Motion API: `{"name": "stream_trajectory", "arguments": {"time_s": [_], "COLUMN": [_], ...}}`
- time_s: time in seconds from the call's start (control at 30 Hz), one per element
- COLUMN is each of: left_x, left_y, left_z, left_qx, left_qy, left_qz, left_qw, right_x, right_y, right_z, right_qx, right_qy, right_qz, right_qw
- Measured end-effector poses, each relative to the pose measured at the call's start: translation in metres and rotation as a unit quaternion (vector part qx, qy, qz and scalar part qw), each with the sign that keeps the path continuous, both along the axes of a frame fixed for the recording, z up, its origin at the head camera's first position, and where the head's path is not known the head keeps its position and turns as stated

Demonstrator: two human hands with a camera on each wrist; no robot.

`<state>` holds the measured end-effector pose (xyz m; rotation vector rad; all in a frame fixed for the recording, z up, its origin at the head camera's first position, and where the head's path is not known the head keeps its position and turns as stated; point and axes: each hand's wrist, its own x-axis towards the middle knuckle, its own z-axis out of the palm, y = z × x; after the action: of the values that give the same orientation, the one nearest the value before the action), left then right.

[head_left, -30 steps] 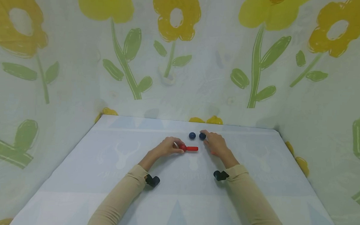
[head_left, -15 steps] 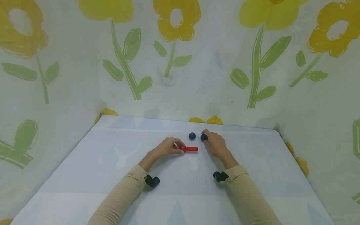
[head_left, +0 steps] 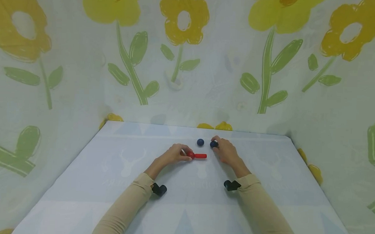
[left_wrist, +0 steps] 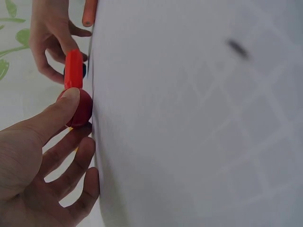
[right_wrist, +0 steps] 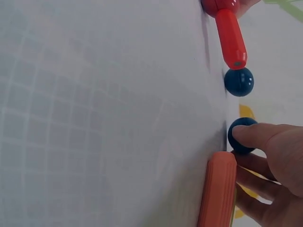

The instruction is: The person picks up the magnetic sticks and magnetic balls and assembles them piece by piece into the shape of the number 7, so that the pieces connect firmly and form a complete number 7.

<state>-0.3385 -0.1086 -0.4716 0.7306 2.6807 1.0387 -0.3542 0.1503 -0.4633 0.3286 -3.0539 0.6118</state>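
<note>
My left hand [head_left: 175, 153] pinches a small red ball [head_left: 190, 155] between thumb and fingers. From that ball a short faceted red rod [head_left: 200, 156] points to the right; it looks like a little maraca. Slightly farther back, my right hand [head_left: 226, 151] holds a dark blue ball [right_wrist: 242, 135] between thumb and index finger, the other fingers loosely bent below it. A second dark blue ball [head_left: 200, 142] lies on the table just left of the held one, untouched. Whether the blue balls have handles cannot be seen.
A ridged orange rod [right_wrist: 219, 189] lies close to my right hand in the right wrist view; the head view hides it. The pale printed table [head_left: 126, 194] ends at flower-patterned curtains [head_left: 220, 70] at the back and sides.
My right hand has closed on the blue ball and drawn it slightly right and nearer, widening the gap to the other blue ball. The left hand and the red piece stay put.
</note>
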Motion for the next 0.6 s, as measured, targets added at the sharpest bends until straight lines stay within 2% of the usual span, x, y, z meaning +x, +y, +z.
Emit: {"name": "stream_trajectory", "arguments": {"time_s": [0.3,0.47,0.6], "left_x": [0.001,0.002,0.002], "left_y": [0.0,0.0,0.001], "left_z": [0.0,0.001,0.001], "left_qx": [-0.001,-0.003,0.001], "left_qy": [0.0,0.001,-0.003], "left_qz": [-0.002,0.001,0.004], "left_qw": [1.0,1.0,1.0], "right_x": [0.002,0.003,0.004], "right_y": [0.001,0.002,0.003], "right_z": [0.004,0.007,0.01], "right_qx": [-0.034,-0.035,-0.036], "right_qy": [0.003,-0.001,0.012], "right_qz": [0.004,0.004,0.011], "right_qw": [0.9994,0.9994,0.9992]}}
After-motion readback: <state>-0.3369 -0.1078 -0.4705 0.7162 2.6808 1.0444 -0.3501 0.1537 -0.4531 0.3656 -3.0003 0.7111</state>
